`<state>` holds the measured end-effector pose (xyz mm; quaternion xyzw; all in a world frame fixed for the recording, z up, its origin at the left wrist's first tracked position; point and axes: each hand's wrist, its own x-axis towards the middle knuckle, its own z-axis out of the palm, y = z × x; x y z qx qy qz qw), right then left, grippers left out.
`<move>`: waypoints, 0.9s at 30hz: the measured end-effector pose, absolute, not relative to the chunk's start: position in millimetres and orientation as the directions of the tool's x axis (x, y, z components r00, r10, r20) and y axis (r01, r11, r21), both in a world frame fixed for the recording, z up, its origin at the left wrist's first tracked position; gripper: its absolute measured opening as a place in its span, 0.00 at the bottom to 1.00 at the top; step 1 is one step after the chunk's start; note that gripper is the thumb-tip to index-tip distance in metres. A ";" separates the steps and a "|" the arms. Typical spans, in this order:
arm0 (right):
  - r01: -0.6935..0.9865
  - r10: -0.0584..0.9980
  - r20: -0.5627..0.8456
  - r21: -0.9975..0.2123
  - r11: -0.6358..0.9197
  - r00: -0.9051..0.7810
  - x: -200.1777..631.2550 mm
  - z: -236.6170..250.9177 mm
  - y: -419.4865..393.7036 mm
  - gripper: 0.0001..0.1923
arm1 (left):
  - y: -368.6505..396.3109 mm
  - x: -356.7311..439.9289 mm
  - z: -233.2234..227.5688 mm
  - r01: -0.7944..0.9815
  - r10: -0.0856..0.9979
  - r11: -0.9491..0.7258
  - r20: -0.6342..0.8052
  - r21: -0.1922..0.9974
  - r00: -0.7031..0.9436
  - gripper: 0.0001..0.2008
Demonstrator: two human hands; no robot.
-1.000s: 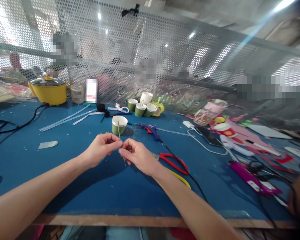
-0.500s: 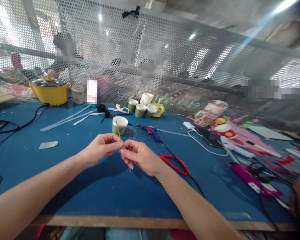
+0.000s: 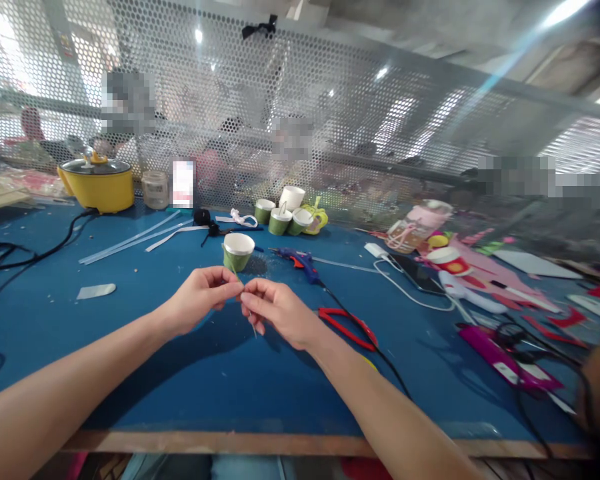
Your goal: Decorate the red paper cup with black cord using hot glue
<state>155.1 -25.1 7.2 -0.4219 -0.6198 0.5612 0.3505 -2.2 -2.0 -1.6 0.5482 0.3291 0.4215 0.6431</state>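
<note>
Both hands meet just above the blue bench (image 3: 130, 373), near its middle, and between them is a thin green stem (image 3: 237, 274), a wire-like strand that rises a little above the fingertips toward 12 o'clock and pokes out below the right hand toward 6 o'clock. The left hand (image 3: 200, 299) has its grip pressed together, thumb against forefinger, pinching the stem near its upper part; the right hand (image 3: 275, 308) pinches it too, thumb and forefinger closed on the strand right beside the left fingertips, the other fingers curled loosely. Judging by its thinness, the stem is very light, bends easily and would kink if squeezed hard or twisted sharply; it looks slender enough to slip through a loose pinch, so a fingertip hold close to the working spot, with the two pinches nearly touching, seems the surest place to take it. Directly beyond the hands, at 12 o'clock, a green paper cup (image 3: 238, 251) with a white inside stands near them. At 3 o'clock of the right hand lie red-handled scissors (image 3: 347, 325), and at about 1 o'clock a blue glue gun (image 3: 300, 261) with its cord. More green cups (image 3: 283, 217) cluster farther off at 12 o'clock, and a yellow pot (image 3: 98, 183) sits well apart at 10 o'clock.
</note>
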 end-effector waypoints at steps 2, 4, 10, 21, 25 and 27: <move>0.015 0.879 -0.088 -0.996 -0.092 -0.468 157.4 7.1 -23.6 0.12 | -2.9 -2.4 0.3 -0.230 0.883 0.092 0.027 0.969 0.469 0.11; -0.029 0.873 -0.100 -0.991 -0.129 -0.478 158.2 6.4 -22.8 0.12 | -3.3 -2.1 1.3 -0.249 0.878 0.120 0.014 0.961 0.478 0.12; 0.138 0.947 -0.008 -0.990 0.038 -0.322 153.0 6.0 -26.9 0.11 | -1.7 0.0 -2.4 -0.185 0.921 0.060 0.017 0.981 0.389 0.12; 0.064 0.903 -0.050 -0.998 -0.025 -0.427 153.7 7.6 -26.7 0.11 | -2.8 -2.9 -0.1 -0.251 0.891 0.092 0.034 0.964 0.453 0.11; -0.043 0.865 -0.078 -0.993 -0.114 -0.497 155.9 6.6 -25.6 0.12 | -2.4 -4.3 0.7 -0.306 0.852 0.151 0.034 0.940 0.523 0.11; -0.013 0.887 -0.058 -0.997 -0.071 -0.458 155.4 6.4 -25.7 0.12 | -2.0 -3.8 -0.3 -0.299 0.863 0.139 0.032 0.944 0.504 0.11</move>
